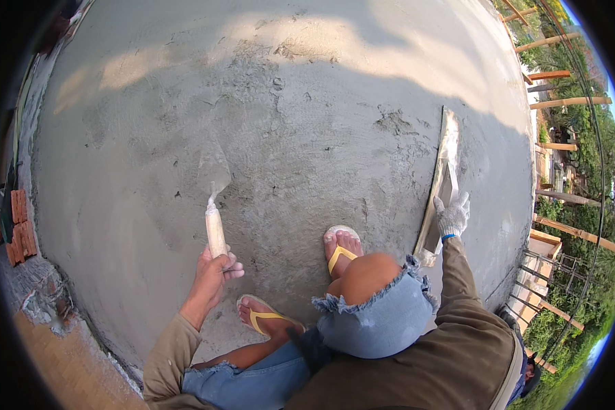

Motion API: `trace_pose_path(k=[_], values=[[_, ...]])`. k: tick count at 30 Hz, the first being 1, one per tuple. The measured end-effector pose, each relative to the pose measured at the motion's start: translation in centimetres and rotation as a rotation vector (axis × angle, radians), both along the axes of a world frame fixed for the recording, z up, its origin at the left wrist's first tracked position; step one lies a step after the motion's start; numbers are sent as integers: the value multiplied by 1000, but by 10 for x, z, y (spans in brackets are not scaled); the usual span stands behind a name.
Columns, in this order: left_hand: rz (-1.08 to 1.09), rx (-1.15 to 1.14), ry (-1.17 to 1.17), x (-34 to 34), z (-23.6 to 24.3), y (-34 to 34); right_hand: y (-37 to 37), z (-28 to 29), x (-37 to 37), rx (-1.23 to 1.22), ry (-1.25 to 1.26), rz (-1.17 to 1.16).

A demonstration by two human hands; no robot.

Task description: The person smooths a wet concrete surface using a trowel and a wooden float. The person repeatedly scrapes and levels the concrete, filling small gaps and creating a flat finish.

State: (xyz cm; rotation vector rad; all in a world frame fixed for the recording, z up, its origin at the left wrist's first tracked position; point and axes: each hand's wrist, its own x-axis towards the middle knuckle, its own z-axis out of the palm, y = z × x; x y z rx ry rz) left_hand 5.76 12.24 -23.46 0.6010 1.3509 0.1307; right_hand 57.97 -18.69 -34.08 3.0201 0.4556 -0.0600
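Note:
My bare left hand (215,273) grips the pale wooden handle of a pointed trowel (213,229), whose cement-smeared blade lies over the wet grey concrete (287,150). My right hand (452,215), in a white knit glove, holds the handle of a long, narrow metal float (448,126), which rests on the concrete to my right, angled away from me. My feet in yellow-strapped flip-flops (342,256) stand on the surface between the two tools, with one bent knee showing through torn jeans.
Red bricks (19,232) and a rough ledge (48,307) border the left side. Along the right edge are bamboo and wooden poles (567,102), steel bars (547,270), a cable and trees beyond. Part of another person (529,372) shows at the lower right.

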Motion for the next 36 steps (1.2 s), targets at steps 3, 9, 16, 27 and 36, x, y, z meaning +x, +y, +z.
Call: trace_pose_path(k=[3, 9, 16, 27, 36], values=[[104, 54, -3, -16, 4, 21, -44, -20, 3, 171, 235, -150], [353, 235, 37, -48, 42, 62, -11, -45, 7, 177, 122, -175], [461, 383, 46, -72, 115, 68, 199, -16, 21, 197, 265, 209], [629, 396, -50, -38, 190, -2, 500, 7, -121, 149, 622, 885], [513, 462, -129, -22, 178, -1, 383, 0, -222, 11, 643, 1286]])
